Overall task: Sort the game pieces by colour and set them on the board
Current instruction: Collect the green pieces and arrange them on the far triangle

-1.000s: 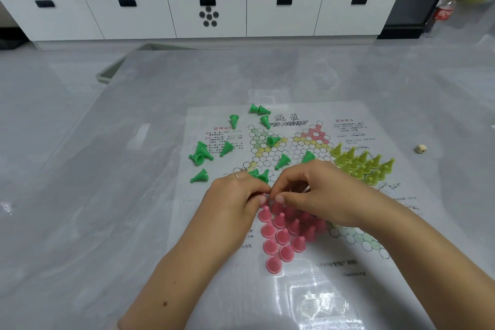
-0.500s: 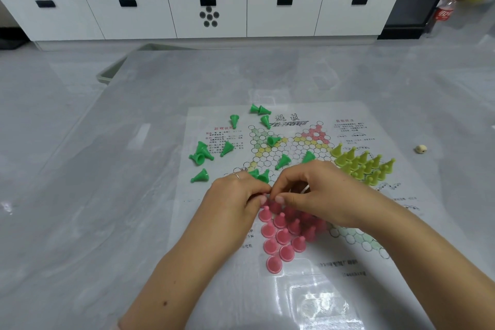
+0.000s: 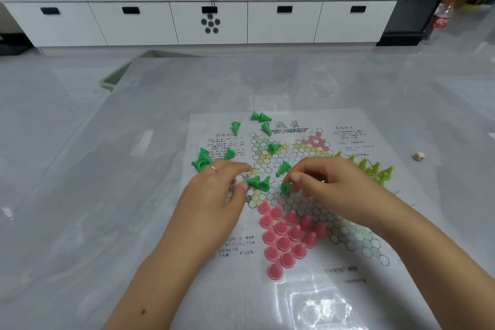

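Game pieces sit sorted in part on the paper board (image 3: 308, 270), which lies flat on the grey tabletop (image 3: 107, 195). Pink pieces (image 3: 284, 233) stand packed in a triangle at the board's near edge; yellow-green pieces (image 3: 372, 169) cluster twd its right edge. Green pieces (image 3: 267, 126) lie scattered over the far-left part (mostly tipped on their sides), a few by the left edge. Left hand (image 3: 217, 190) pinches a green piece (image 3: 253, 181) at its fingertips, w/ another lying just beside it. Right hand (image 3: 329, 185) grips a second green piece (image 3: 286, 187) btw thumb and fingers, near the board's middle. Small die (image 3: 419, 156) rests well apart, twd the tabletop's right edge.
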`<action>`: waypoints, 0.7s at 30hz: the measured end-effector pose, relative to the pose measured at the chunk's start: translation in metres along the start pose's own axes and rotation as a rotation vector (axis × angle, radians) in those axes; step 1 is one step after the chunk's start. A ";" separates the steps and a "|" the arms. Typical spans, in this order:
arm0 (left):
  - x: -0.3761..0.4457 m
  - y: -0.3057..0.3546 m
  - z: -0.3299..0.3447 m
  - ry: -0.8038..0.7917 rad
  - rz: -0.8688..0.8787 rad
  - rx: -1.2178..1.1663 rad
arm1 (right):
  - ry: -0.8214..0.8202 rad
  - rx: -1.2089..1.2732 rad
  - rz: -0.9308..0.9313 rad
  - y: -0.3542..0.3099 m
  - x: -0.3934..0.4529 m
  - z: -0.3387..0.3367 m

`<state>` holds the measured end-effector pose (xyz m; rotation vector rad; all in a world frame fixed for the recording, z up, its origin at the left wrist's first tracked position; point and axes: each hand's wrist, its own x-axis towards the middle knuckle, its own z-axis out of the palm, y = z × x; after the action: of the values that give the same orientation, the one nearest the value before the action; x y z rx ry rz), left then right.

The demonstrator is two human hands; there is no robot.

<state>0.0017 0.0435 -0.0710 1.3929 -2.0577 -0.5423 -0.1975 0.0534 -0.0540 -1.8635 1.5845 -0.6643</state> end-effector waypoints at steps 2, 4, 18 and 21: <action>0.003 -0.009 -0.009 0.091 -0.036 0.059 | 0.099 -0.002 0.010 0.003 0.000 -0.003; 0.005 -0.021 -0.016 0.102 -0.110 0.175 | 0.183 -0.135 0.013 0.007 0.001 -0.008; 0.011 -0.052 0.018 -0.113 -0.212 0.340 | -0.187 -0.395 0.048 -0.011 0.060 0.022; 0.012 -0.050 0.017 -0.007 -0.185 0.333 | -0.221 -0.366 -0.010 -0.018 0.076 0.032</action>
<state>0.0214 0.0144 -0.1122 1.7876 -2.1055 -0.2849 -0.1503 -0.0156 -0.0642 -2.1200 1.6307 -0.1673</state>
